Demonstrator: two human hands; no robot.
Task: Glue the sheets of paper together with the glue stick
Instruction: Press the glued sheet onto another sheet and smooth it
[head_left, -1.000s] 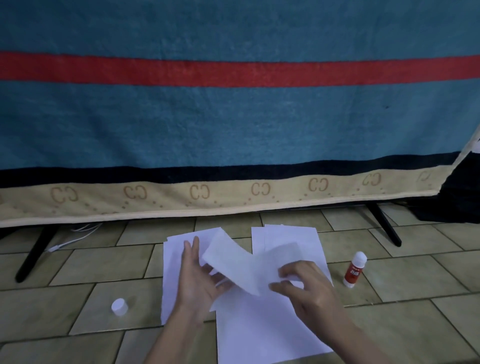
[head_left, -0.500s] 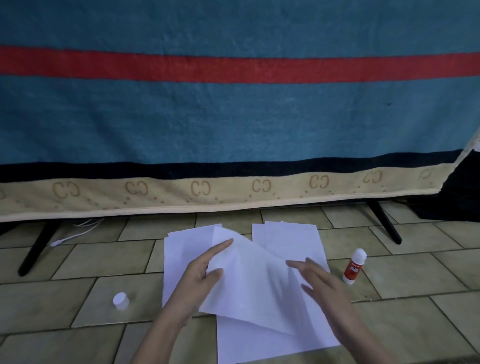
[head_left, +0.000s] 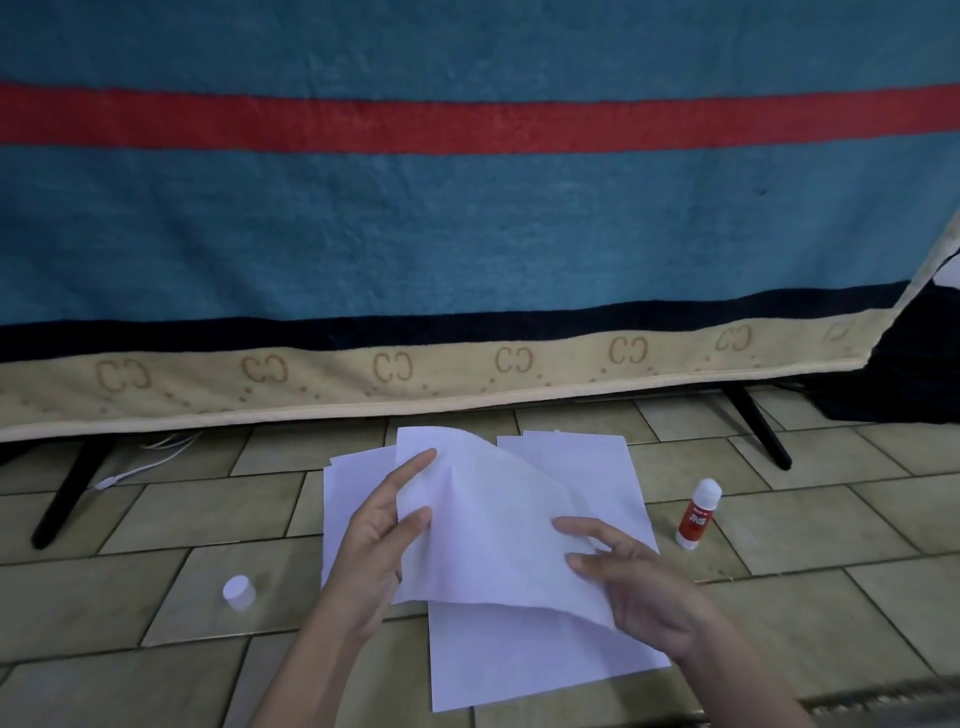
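A white sheet of paper (head_left: 488, 525) is held up over the floor, bowed in the middle. My left hand (head_left: 382, 535) pinches its left edge between thumb and fingers. My right hand (head_left: 631, 587) grips its lower right corner. Under it lie more white sheets: one (head_left: 524, 654) near me, one (head_left: 345, 499) at the left, and one (head_left: 587, 467) at the back right. The red and white glue stick (head_left: 698, 514) stands uncapped on the tiles right of the sheets. Its white cap (head_left: 239, 592) sits on the floor to the left.
A blue blanket (head_left: 467, 218) with a red stripe and beige border hangs just behind the sheets, down almost to the tiled floor (head_left: 104, 597). Black stand legs (head_left: 67, 499) (head_left: 758, 431) reach out from under it. A white cable (head_left: 140, 462) lies at the left.
The held sheet was crumpled and folded between both hands; it has been spread out flat and wide. My right hand slid to the lower right corner, my left hand to the left edge.
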